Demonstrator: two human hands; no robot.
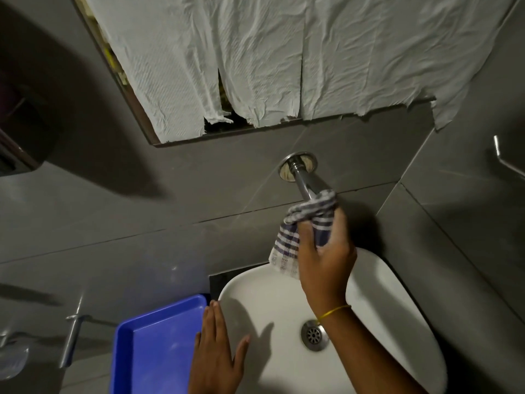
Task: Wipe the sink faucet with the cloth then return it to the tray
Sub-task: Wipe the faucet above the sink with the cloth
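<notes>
A chrome faucet [305, 179] sticks out of the grey tiled wall above a white basin [377, 308]. My right hand [326, 251] grips a blue and white striped cloth [309, 220], which is wrapped around the faucet's outer end; the spout tip is hidden under it. A loose corner of the cloth hangs down over the basin's back rim. My left hand [218, 354] lies flat, fingers apart, on the basin's left rim, beside a blue tray [147, 336] that holds nothing.
A mirror covered with white paper sheets [255, 58] hangs on the wall above the faucet. A chrome bar [71, 339] and a soap holder sit at the lower left, a metal rail [508, 163] at the right. The drain [314, 335] lies in the basin's middle.
</notes>
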